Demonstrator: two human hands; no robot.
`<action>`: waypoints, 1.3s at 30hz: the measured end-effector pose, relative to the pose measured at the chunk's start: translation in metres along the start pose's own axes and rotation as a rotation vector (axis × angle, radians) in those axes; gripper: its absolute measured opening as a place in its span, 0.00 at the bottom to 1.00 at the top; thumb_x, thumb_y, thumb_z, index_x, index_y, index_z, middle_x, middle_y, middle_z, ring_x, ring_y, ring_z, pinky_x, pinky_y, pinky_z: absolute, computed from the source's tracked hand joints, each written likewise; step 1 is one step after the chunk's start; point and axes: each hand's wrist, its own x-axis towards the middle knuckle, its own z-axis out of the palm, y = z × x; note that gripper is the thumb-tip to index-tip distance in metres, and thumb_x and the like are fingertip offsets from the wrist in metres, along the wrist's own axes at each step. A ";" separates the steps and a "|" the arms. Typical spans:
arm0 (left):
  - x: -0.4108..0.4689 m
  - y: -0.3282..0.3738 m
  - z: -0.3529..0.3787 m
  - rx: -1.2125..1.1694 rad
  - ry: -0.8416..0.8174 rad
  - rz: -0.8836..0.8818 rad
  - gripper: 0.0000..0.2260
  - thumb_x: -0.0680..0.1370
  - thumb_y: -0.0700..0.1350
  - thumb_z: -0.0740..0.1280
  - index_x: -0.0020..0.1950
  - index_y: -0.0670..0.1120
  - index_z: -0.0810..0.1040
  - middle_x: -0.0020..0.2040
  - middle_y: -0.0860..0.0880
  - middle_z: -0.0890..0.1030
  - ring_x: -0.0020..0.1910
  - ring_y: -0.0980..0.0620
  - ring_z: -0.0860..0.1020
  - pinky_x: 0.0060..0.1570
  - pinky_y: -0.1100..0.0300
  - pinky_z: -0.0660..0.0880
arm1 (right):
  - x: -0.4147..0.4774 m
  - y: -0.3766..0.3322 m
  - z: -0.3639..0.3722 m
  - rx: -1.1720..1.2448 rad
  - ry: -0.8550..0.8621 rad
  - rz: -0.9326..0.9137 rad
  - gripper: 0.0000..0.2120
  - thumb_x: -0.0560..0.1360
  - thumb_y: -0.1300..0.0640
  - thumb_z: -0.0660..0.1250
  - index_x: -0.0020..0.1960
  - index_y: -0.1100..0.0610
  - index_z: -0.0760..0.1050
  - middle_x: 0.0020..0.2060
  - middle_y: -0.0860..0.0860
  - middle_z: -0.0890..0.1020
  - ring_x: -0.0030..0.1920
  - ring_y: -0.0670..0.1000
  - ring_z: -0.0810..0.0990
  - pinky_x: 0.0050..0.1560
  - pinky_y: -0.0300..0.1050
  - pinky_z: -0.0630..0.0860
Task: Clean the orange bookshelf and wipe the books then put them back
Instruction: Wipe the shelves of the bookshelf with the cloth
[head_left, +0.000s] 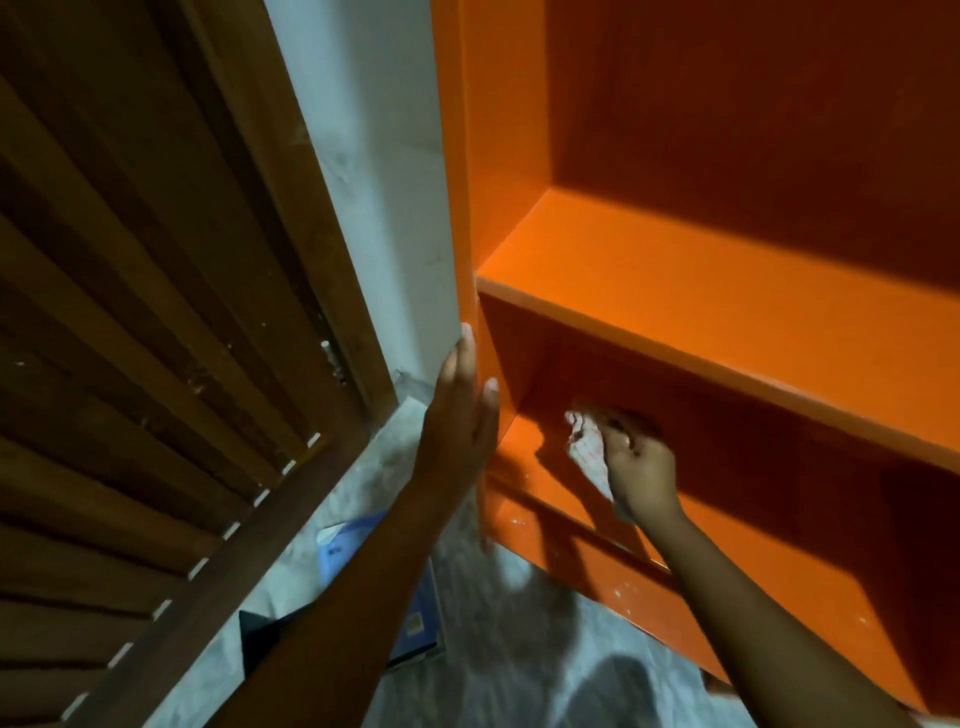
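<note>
- Books (415, 618) lie on the pale floor (519, 649) at lower centre of the frame, partly hidden by the left forearm.
- The left hand (460, 415), fingers extended and flat, rests against the front edge of the orange bookshelf (727, 322) side panel, centre frame.
- The right hand (639, 467) is closed around a white cloth (587, 441), pressed inside the lower compartment, right of centre.
- The upper compartment sits bare.
- A slatted wooden door (130, 312) fills the left.

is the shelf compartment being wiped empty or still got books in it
Empty: the bookshelf compartment holds only the right hand gripping a cloth. Books lie on the floor.
</note>
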 end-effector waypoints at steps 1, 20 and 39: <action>-0.005 -0.008 0.009 -0.001 0.020 0.002 0.27 0.80 0.40 0.58 0.76 0.48 0.49 0.71 0.35 0.64 0.69 0.48 0.66 0.65 0.62 0.66 | 0.008 0.005 0.011 0.009 0.021 -0.036 0.12 0.76 0.62 0.60 0.53 0.64 0.80 0.48 0.50 0.80 0.48 0.47 0.76 0.42 0.29 0.66; -0.060 -0.057 0.055 0.139 0.231 0.086 0.26 0.81 0.41 0.58 0.77 0.47 0.54 0.55 0.42 0.79 0.38 0.52 0.76 0.37 0.62 0.72 | 0.013 0.040 0.059 0.195 0.001 -0.347 0.10 0.78 0.60 0.62 0.53 0.59 0.81 0.46 0.48 0.82 0.48 0.45 0.80 0.47 0.33 0.74; -0.146 0.031 0.151 0.163 -0.135 -0.110 0.13 0.77 0.42 0.64 0.59 0.38 0.78 0.59 0.39 0.78 0.60 0.41 0.75 0.59 0.56 0.67 | -0.095 0.119 -0.157 0.038 0.300 -0.238 0.11 0.78 0.60 0.62 0.56 0.61 0.79 0.52 0.56 0.83 0.52 0.50 0.81 0.55 0.52 0.78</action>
